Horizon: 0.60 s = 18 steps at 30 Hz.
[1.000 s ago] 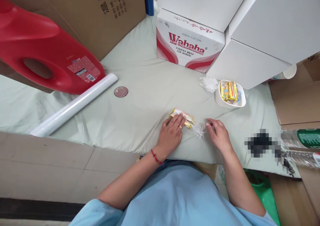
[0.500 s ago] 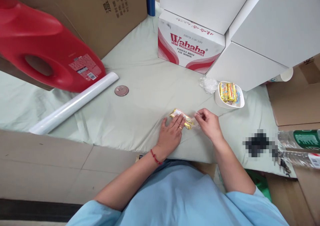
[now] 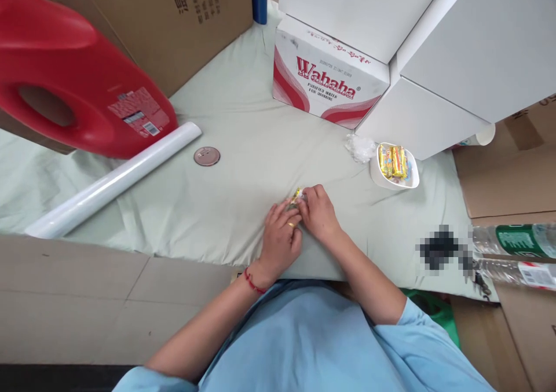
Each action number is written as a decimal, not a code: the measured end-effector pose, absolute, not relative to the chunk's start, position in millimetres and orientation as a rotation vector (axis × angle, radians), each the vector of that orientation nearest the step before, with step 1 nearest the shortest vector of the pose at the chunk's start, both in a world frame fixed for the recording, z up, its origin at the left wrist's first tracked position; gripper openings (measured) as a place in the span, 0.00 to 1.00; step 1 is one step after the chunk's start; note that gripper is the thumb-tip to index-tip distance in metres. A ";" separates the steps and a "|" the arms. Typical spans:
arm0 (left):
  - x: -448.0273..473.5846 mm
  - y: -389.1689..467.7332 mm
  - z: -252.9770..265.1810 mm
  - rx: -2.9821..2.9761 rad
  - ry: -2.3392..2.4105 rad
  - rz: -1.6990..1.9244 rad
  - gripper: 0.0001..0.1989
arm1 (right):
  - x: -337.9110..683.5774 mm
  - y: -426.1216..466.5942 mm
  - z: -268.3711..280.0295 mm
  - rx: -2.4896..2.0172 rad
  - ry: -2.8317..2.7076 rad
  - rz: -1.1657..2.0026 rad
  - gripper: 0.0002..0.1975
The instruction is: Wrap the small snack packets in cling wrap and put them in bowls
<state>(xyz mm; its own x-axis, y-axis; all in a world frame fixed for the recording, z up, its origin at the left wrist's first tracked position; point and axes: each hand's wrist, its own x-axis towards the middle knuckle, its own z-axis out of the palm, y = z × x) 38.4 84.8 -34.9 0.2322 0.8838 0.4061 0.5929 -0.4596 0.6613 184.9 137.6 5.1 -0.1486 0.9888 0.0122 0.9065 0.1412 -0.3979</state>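
Yellow-wrapped snack packets (image 3: 297, 194) lie on the pale green cloth (image 3: 252, 143) in front of me, mostly covered by my hands, with only a yellow and whitish end showing. My left hand (image 3: 280, 235) is closed over their left side, fingers bent. From the right, my right hand (image 3: 320, 213) bears on the same packets with curled fingers, its fingertips close to those of the left. Whether clear film is still between my right fingers is hidden.
A white tub (image 3: 393, 178) of similar packets stands to the right, beside crumpled clear plastic (image 3: 361, 147). A film roll (image 3: 117, 178), round badge (image 3: 207, 156) and red jug (image 3: 91, 96) are left. Behind is a Wahaha box (image 3: 328, 79); plastic bottles (image 3: 516, 241) lie far right.
My right hand has moved left from the packets' right end, where it held clear film, onto the packets. My left hand has gone from lying flat to bent fingers. The view shifted slightly.
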 end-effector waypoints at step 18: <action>25.6 71.3 -21.9 1.357 1.328 1.224 0.18 | 224.8 124.9 37.9 -1.503 -1.532 1.052 0.17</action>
<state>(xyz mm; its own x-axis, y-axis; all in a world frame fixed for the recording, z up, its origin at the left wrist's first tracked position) 25.6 71.3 -21.9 -0.0451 0.9959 0.0780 0.1588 -0.0700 0.9848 224.8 124.9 37.9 -0.0461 0.9981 -0.0413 0.3971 -0.0196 -0.9176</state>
